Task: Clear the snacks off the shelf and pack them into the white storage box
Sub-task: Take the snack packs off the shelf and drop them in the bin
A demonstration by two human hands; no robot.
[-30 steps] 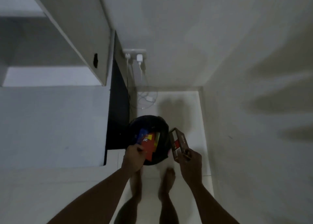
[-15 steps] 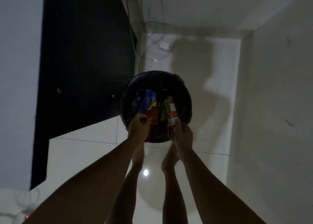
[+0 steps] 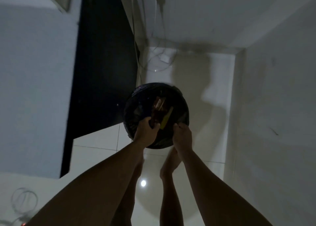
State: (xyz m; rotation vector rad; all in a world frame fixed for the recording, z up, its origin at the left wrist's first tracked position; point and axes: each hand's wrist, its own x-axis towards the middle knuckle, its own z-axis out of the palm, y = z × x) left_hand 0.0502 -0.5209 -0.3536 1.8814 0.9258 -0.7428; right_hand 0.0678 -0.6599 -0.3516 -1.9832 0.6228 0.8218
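A round black bin [image 3: 183, 104] lined with a dark bag stands on the pale floor below me. My left hand [image 3: 145, 131] is over its near rim, closed on dark brown and yellow snack packets [image 3: 159, 112] that stick out into the bin. My right hand [image 3: 182, 134] is at the near right rim with its fingers curled; nothing shows in it. The room is dim and no white storage box is in view.
A dark cabinet side [image 3: 102, 72] rises at the left beside a white surface [image 3: 34, 89]. Cables and a charger [image 3: 164, 58] lie on the floor beyond the bin. A wall [image 3: 273, 106] closes the right. My bare feet [image 3: 168, 164] stand just before the bin.
The brown box that my right hand held is gone from it. The red and blue packets no longer show. My left hand has moved further over the bin with packets in it.
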